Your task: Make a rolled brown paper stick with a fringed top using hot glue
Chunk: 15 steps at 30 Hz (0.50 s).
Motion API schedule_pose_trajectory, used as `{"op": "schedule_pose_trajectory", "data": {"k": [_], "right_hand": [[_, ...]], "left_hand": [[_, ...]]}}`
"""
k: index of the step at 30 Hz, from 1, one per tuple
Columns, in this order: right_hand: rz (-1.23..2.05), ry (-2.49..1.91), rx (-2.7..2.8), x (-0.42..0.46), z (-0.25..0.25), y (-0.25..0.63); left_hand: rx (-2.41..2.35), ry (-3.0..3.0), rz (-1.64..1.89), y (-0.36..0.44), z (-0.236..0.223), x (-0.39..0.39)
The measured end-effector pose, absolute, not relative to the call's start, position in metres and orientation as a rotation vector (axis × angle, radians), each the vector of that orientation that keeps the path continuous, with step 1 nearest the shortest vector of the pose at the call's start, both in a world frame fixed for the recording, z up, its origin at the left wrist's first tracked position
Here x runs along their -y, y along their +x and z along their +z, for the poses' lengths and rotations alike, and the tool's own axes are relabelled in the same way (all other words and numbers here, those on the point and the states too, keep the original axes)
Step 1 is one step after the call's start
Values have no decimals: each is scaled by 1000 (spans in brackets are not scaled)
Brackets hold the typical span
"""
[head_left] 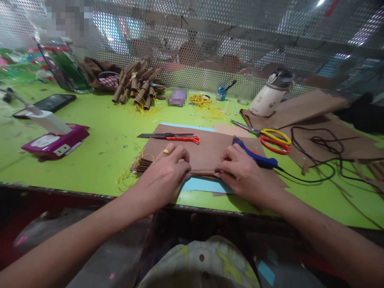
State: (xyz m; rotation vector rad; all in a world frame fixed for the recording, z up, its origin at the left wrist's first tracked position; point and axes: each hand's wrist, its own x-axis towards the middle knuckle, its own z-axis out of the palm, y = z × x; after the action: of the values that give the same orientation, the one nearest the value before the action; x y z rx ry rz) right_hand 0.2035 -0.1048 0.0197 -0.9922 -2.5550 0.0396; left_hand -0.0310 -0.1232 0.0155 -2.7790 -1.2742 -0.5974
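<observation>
A narrow folded strip of brown paper [204, 173] runs between my two hands near the table's front edge. My left hand [172, 168], with a gold ring on it, pinches the strip's left part. On its right end my right hand [238, 170] closes with thumb and fingers. Beneath lie a flat brown sheet [207, 154] and a light blue sheet [207, 185]. A utility knife [180, 138] with an orange-red handle rests on the brown sheet. Beside my right hand is a blue glue gun [259, 158]. Pleated brown paper [144, 165] with yellow string sits left of my left hand.
Scissors [276, 140] and a black cable [330, 160] lie to the right, near a white bottle [271, 94]. At left are a purple power socket [57, 142] and a phone [54, 105]. Rolled brown paper pieces [139, 88] lie at the back, before a perforated metal screen [192, 44].
</observation>
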Motion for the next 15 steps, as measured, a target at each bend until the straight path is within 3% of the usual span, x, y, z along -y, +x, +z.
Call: {"op": "schedule_pose_trajectory", "data": {"k": [15], "right_hand": [[153, -1100, 2634, 103, 26, 199]], "left_hand": [[1468, -2700, -696, -27, 9, 116]]}}
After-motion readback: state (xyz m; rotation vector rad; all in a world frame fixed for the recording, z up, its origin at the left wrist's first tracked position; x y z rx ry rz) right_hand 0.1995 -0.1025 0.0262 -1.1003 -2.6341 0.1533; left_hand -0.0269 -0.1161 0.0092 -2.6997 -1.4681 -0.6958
